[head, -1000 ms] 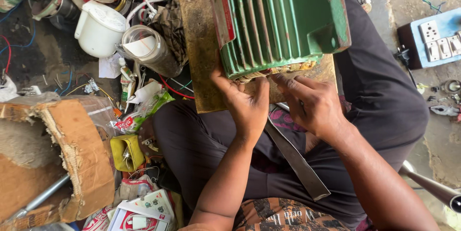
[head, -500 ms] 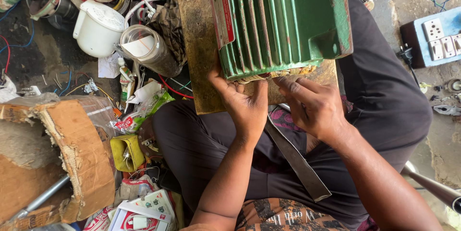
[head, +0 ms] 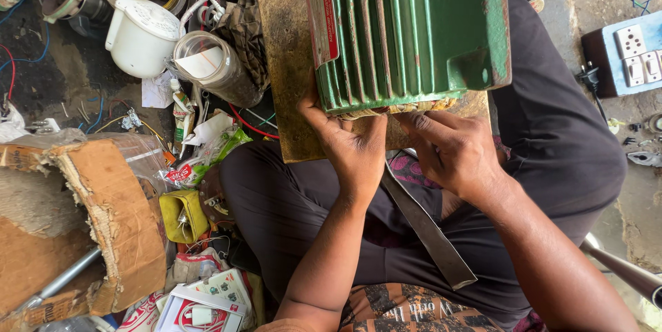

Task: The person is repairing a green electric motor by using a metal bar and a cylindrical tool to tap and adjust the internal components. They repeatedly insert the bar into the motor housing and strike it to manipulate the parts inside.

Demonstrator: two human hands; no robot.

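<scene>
Still both hands (head: 403, 146) at green motor (head: 407, 28).

Both your hands meet, fingers up, in the middle of the view.

Your left hand (head: 352, 149) comes up from the lower centre on a bare forearm, back facing you, thumb spread out to the left and fingers (head: 369, 128) curled forward with their tips out of sight. Your right hand (head: 452, 153) comes in from the lower right, wrist bent, back toward you, its fingers (head: 420, 124) pointing left toward the left hand, just beside it.
</scene>
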